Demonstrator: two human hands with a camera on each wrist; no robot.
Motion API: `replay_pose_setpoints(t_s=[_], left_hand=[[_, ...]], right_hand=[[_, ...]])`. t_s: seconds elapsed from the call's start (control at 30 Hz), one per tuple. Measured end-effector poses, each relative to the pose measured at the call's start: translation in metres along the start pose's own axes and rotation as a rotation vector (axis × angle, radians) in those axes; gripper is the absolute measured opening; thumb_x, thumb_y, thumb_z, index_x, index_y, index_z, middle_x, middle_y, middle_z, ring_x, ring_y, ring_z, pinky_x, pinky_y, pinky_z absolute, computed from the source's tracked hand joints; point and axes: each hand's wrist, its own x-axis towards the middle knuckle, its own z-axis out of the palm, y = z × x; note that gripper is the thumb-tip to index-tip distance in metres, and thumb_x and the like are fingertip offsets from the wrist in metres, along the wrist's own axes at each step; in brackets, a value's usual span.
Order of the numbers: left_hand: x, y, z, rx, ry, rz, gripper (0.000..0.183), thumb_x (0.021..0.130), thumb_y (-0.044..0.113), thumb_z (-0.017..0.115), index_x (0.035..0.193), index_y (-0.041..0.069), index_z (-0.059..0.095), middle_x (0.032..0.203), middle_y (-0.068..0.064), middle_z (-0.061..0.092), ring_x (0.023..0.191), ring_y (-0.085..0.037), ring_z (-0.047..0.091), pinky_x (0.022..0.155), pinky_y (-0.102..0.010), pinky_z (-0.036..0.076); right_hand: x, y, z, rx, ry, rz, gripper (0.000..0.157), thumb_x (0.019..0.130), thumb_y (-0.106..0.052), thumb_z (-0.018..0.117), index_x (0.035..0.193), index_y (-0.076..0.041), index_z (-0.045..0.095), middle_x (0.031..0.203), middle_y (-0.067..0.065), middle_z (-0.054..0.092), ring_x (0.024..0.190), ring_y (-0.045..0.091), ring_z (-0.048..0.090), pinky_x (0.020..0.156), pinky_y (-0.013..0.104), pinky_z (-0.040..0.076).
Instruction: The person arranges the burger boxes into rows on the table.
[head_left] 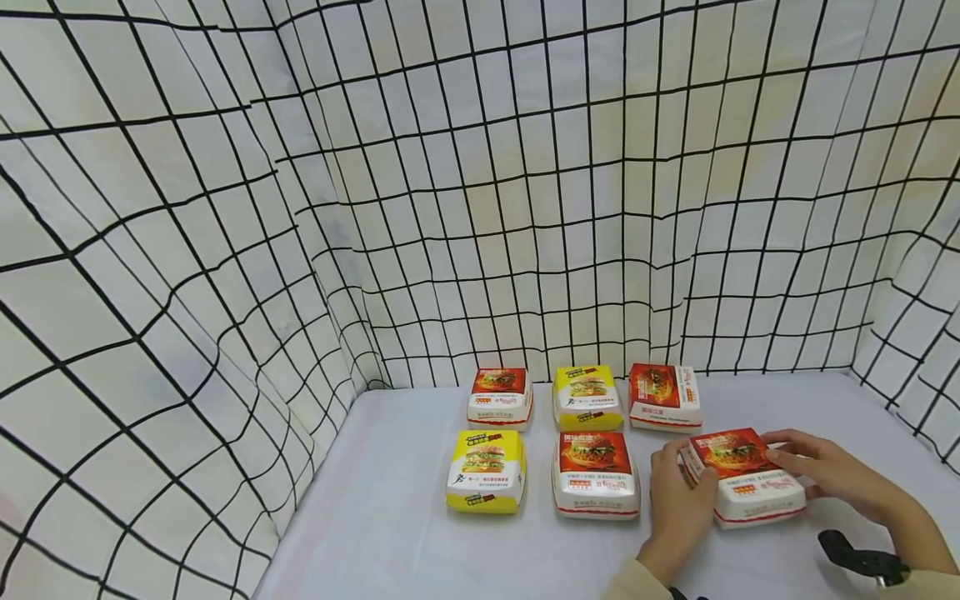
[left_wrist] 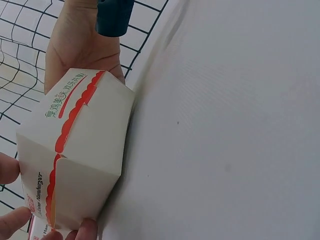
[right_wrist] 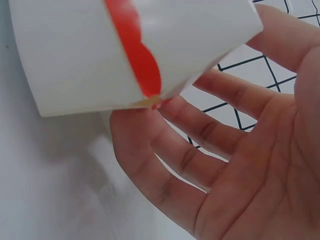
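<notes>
Both hands hold a red-and-white burger box [head_left: 746,479] at the right front of the table, its burger picture facing up. The left hand [head_left: 678,504] grips its left side, with the thumb along the near face. On the opposite side, the right hand [head_left: 843,471] has its thumb at the top edge. The right wrist view shows the right fingers [right_wrist: 165,165] curled in at the box's lower edge. Seen from the left wrist, the box [left_wrist: 92,135] is closed, with a wavy red band around its seam, and left fingertips [left_wrist: 85,230] touch its end.
Just left of the left hand stands another red-and-white burger box [head_left: 596,475], then a yellow one [head_left: 487,471]. Behind them is a row of a red-and-white box [head_left: 500,398], a yellow box [head_left: 587,398] and a red-and-white box [head_left: 665,397]. Black netting [head_left: 525,175] encloses the white table [head_left: 375,500].
</notes>
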Motion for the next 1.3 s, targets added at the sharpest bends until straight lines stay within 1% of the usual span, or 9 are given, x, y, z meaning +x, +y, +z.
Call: replay_pose_setpoints(t_s=[0.17,0.43,0.63,0.83,0.97,1.13,1.3], left_hand=[[0.0013,-0.0013,-0.0002,0.011,0.001,-0.005,0.040,0.084,0.028,0.068,0.120,0.037,0.054,0.115,0.014,0.052,0.114,-0.008,0.053,0.098,-0.038,0.046],[0.0002,-0.0003,-0.0016,0.008,0.016,0.012,0.040,0.084,0.029,0.068,0.121,0.036,0.054,0.116,0.014,0.052,0.113,-0.007,0.052,0.098,-0.037,0.045],[-0.0007,0.0018,-0.0039,0.004,0.014,0.010,0.043,0.083,0.028,0.069,0.122,0.036,0.053,0.117,0.014,0.051,0.116,-0.008,0.051,0.101,-0.039,0.043],[-0.0005,0.0046,-0.0055,0.002,0.003,0.000,0.044,0.084,0.028,0.068,0.125,0.033,0.052,0.117,0.013,0.051,0.117,-0.009,0.050,0.102,-0.040,0.042],[-0.0008,0.0056,-0.0061,-0.002,0.006,0.009,0.044,0.084,0.028,0.067,0.125,0.031,0.052,0.117,0.013,0.050,0.116,-0.008,0.049,0.101,-0.040,0.041],[-0.0007,0.0049,-0.0065,-0.002,0.021,0.028,0.044,0.083,0.027,0.068,0.125,0.030,0.053,0.116,0.012,0.051,0.115,-0.009,0.050,0.100,-0.038,0.042],[0.0009,0.0029,-0.0059,-0.003,0.014,0.018,0.045,0.083,0.027,0.068,0.125,0.031,0.053,0.116,0.013,0.050,0.115,-0.008,0.050,0.102,-0.039,0.042]], right_hand=[[0.0003,-0.0014,0.0023,0.009,-0.008,0.000,0.065,0.100,-0.043,0.044,0.145,0.002,0.029,0.144,0.037,0.031,0.107,0.026,0.054,0.074,0.040,0.054],[0.0031,-0.0058,0.0050,-0.020,-0.002,0.012,0.067,0.099,-0.045,0.045,0.145,0.001,0.030,0.144,0.038,0.030,0.111,0.032,0.054,0.074,0.042,0.055],[0.0050,-0.0076,0.0060,-0.019,-0.004,0.014,0.067,0.099,-0.045,0.045,0.145,0.002,0.030,0.143,0.037,0.031,0.110,0.031,0.054,0.075,0.041,0.055],[0.0071,-0.0078,0.0072,-0.024,0.000,0.012,0.067,0.099,-0.045,0.046,0.145,0.001,0.030,0.143,0.037,0.031,0.108,0.029,0.054,0.075,0.040,0.055],[0.0071,-0.0086,0.0080,-0.024,0.001,0.011,0.067,0.099,-0.045,0.047,0.145,0.001,0.030,0.143,0.037,0.032,0.108,0.028,0.055,0.075,0.040,0.055],[0.0078,-0.0083,0.0084,-0.023,0.001,-0.003,0.067,0.099,-0.044,0.046,0.145,0.001,0.030,0.142,0.037,0.033,0.108,0.029,0.055,0.075,0.041,0.056],[0.0092,-0.0066,0.0093,-0.021,0.001,-0.005,0.066,0.099,-0.044,0.046,0.145,0.002,0.030,0.141,0.037,0.034,0.108,0.028,0.056,0.075,0.041,0.056]])
